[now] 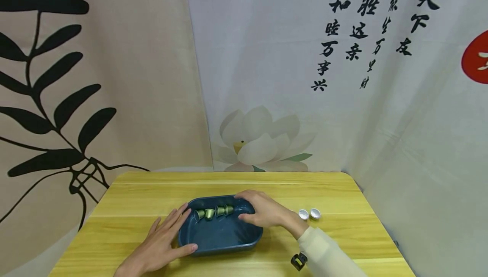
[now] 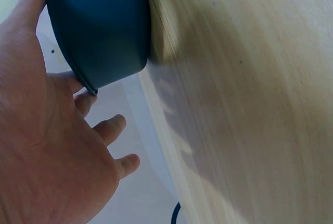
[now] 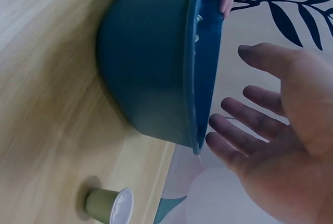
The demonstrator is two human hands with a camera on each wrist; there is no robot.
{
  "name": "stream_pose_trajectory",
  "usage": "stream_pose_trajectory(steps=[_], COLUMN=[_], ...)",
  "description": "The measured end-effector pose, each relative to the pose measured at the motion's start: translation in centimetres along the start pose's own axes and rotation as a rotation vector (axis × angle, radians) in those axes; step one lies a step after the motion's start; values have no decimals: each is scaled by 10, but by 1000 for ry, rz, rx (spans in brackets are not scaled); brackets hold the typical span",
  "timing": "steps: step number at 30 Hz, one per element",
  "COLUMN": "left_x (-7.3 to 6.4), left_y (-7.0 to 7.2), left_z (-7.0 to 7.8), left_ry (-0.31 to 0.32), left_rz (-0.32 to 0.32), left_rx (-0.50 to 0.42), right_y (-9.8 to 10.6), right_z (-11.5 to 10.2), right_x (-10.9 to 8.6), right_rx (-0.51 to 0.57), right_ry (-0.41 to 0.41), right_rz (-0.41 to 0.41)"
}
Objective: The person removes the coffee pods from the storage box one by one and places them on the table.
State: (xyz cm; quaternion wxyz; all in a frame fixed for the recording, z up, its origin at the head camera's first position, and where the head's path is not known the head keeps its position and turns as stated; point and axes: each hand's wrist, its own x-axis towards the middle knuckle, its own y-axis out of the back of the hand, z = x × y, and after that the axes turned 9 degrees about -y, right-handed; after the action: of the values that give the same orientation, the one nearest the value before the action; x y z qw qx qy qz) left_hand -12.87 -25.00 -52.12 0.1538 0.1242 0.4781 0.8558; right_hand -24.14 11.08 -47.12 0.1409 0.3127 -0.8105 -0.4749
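A dark blue plastic basin (image 1: 221,239) sits on the wooden table. Inside it, along the far side, lie several small green coffee capsules (image 1: 209,214), some tipped on their sides. My left hand (image 1: 160,243) is at the basin's left side, its fingers spread and fairly straight against the rim. Over the right end of the basin is my right hand (image 1: 263,209), thumb and fingers apart, with nothing between them. In the right wrist view its fingers look loosely extended beside the basin's rim (image 3: 190,78).
Two more capsules (image 1: 303,214) with pale lids stand on the table to the right of the basin; one green capsule (image 3: 101,204) shows in the right wrist view. A printed cloth (image 1: 267,78) hangs behind the table's (image 1: 160,184) far edge.
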Motion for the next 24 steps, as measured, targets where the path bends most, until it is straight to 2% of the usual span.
stream_pose_trajectory(steps=[5, 13, 24], left_x=[-1, -2, -1], left_y=[0, 1, 1], left_z=[-1, 0, 2], left_ry=[-1, -8, -2], left_rz=[-1, 6, 5], left_rx=[-14, -33, -42], right_y=[-5, -15, -27], right_z=[-2, -4, -5], right_x=[11, 24, 33], right_rx=[-14, -48, -103], right_ry=[-4, -2, -13], right_rz=[-53, -93, -115])
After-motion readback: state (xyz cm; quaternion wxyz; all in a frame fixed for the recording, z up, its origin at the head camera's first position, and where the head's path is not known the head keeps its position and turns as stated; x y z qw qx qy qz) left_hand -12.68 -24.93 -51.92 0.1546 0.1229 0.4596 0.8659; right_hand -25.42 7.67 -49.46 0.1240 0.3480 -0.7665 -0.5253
